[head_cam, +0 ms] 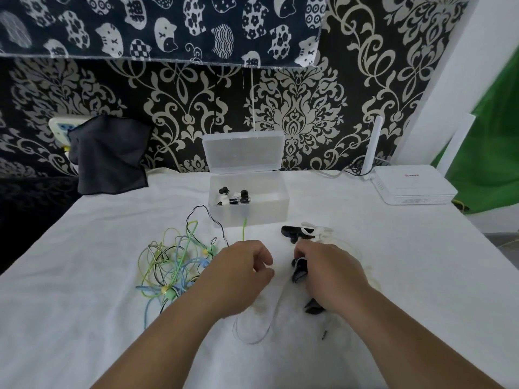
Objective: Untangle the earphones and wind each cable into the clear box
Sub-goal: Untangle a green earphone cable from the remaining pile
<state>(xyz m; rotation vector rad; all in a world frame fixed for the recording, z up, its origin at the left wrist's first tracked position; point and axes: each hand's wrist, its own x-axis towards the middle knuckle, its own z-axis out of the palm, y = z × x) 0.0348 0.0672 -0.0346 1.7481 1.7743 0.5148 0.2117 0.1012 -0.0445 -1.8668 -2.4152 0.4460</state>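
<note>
Cloth (112,153), dark and crumpled, hangs at the far left edge of the white-covered table (70,290). Nearer lies a tangle of green, blue and black cables (174,265), one black strand looping towards the clear box (247,217). The left hand (241,265) hovers just beside the tangle, fingers curled inward; I cannot tell whether they pinch anything. The box stands open at the middle back, lid upright, with black and white earpieces inside. The right hand (325,265) grasps a black-and-white earphone (299,270), its thin pale cable (252,329) looping on the table. A white router (412,189) sits far right.
</note>
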